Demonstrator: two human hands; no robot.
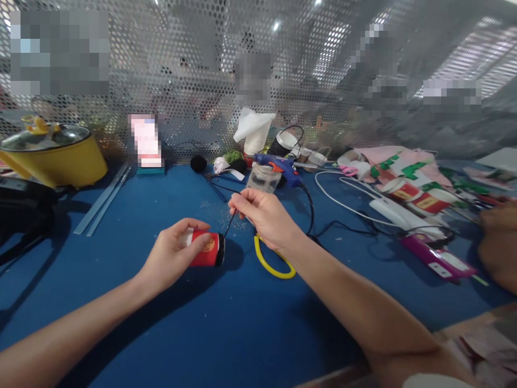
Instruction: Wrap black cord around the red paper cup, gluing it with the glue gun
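My left hand [172, 250] is closed around a small red-and-white paper cup [203, 260], which is tilted on its side with a gold emblem facing up. A black band [220, 250] circles the cup's right end. From that end a thin black cord [230, 225] runs up, taut, to my right hand [262, 215], whose thumb and fingers pinch it. Beneath my right wrist lies a yellow loop-shaped handle [275, 272], partly hidden by the hand. More black cord [218, 186] trails behind toward a black yarn ball [198, 163].
A blue glue gun [283, 168] rests on a clear container [263, 180] behind my hands. Left are a yellow pot [76, 164], a phone [146, 139] and glue sticks [105, 202]. Right are red cups [432, 201], a white power strip [404, 215], a purple device [434, 257] and another person's hand [498, 248].
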